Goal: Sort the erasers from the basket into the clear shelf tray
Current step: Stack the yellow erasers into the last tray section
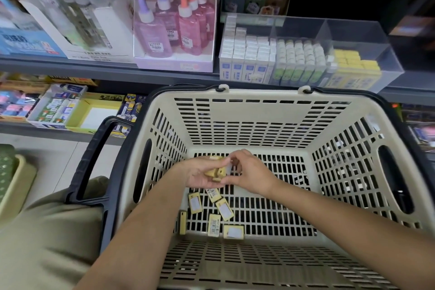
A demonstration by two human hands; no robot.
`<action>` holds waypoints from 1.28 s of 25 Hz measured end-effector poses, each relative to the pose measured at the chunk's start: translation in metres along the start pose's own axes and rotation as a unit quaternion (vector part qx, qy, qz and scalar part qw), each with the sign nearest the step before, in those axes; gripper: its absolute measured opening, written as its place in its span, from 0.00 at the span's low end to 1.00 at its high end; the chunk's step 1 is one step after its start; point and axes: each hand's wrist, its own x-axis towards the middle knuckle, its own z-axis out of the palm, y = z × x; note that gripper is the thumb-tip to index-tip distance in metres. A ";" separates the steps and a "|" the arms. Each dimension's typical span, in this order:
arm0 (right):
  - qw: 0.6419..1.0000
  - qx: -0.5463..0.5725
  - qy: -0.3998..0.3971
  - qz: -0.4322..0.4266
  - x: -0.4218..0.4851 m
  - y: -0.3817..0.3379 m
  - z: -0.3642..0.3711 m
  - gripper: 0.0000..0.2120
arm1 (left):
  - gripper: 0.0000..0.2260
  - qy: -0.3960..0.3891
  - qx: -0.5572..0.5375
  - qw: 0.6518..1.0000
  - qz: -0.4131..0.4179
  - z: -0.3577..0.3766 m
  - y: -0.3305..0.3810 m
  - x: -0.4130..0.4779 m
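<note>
While both hands meet low inside the basket (259, 94), L hand (197, 175) cups a few yellow erasers (215, 172) palm-up, fingers curled round them; R hand (249, 174) pinches one of that bunch. Six more erasers (224, 209) lie on basket floor just below. Clear tray (367, 37) sits on shelf (164, 75) behind basket, yellow stock (353, 61) in its right compartment.

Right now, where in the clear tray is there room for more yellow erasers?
The right compartment has bare room behind and above the yellow erasers, up to its back wall. The green row leaves room only at the back; the white stacks are crowded.
</note>
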 end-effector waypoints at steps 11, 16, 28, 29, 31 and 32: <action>0.954 -0.260 -0.138 0.058 -0.014 0.034 -0.028 0.10 | 0.19 0.114 -0.077 0.988 0.068 0.003 0.004 0.004; 0.980 0.115 -0.092 0.131 -0.017 0.009 -0.082 0.04 | 0.17 0.049 -0.085 0.989 0.109 0.028 0.024 -0.006; 0.973 0.224 0.057 -0.005 -0.081 -0.006 -0.212 0.11 | 0.14 -0.065 -0.058 0.970 0.226 0.145 0.079 -0.042; 0.969 0.239 0.067 -0.011 -0.087 -0.002 -0.219 0.11 | 0.14 -0.074 -0.057 0.968 0.234 0.155 0.083 -0.042; 0.963 0.253 0.095 -0.020 -0.094 0.008 -0.229 0.14 | 0.17 -0.081 -0.059 0.963 0.249 0.171 0.089 -0.042; 0.959 0.258 0.112 -0.019 -0.096 0.014 -0.233 0.16 | 0.19 -0.080 -0.058 0.962 0.255 0.177 0.092 -0.041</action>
